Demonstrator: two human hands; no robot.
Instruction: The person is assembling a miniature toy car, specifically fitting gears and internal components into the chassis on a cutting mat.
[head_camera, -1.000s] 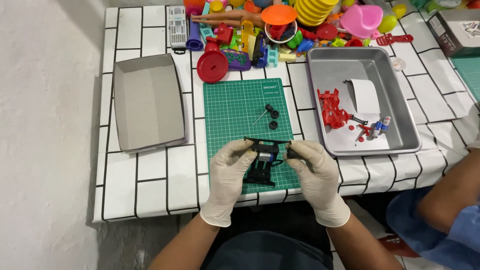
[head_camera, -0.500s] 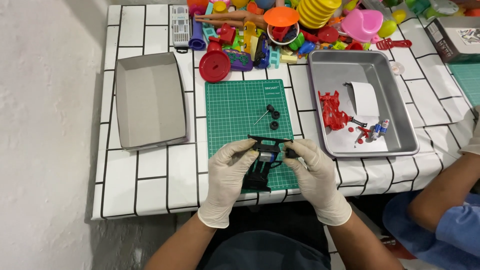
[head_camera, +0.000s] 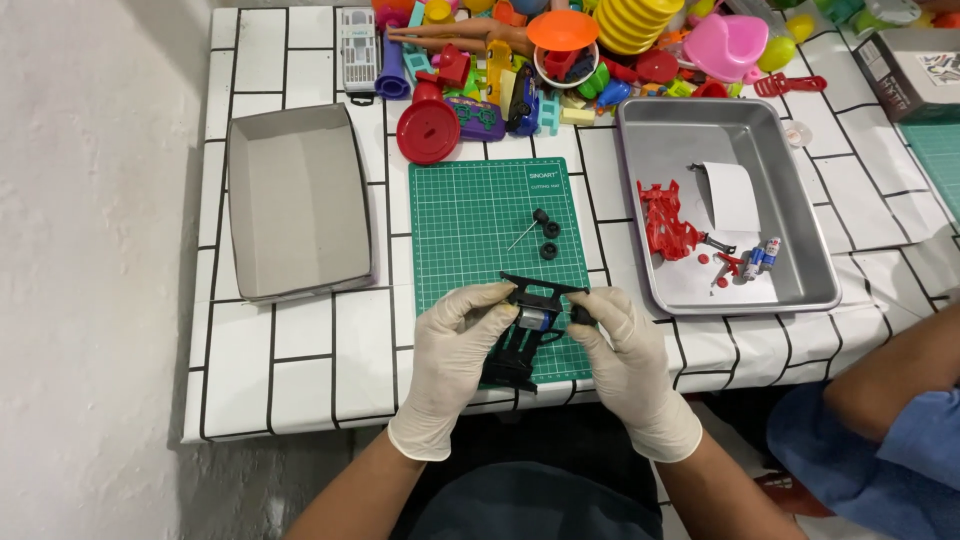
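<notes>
Both of my hands wear white gloves and hold a black toy car chassis (head_camera: 525, 330) with a small silver motor in its middle, just above the near edge of a green cutting mat (head_camera: 480, 220). My left hand (head_camera: 450, 350) grips the chassis from the left. My right hand (head_camera: 625, 350) pinches its right end, where a black wheel sits. Three small black wheels (head_camera: 546, 232) and a thin metal axle (head_camera: 521, 237) lie loose on the mat, farther away.
A metal tray (head_camera: 790, 200) on the right holds red car body parts (head_camera: 668, 222), a white paper and small pieces. An empty grey cardboard box (head_camera: 295, 200) lies on the left. Colourful plastic toys (head_camera: 560, 50) crowd the far edge. Another person's arm (head_camera: 890, 380) is at the right.
The hands have stayed over the mat's near edge, shifting their grip slightly on the chassis. The camera view has moved a little.
</notes>
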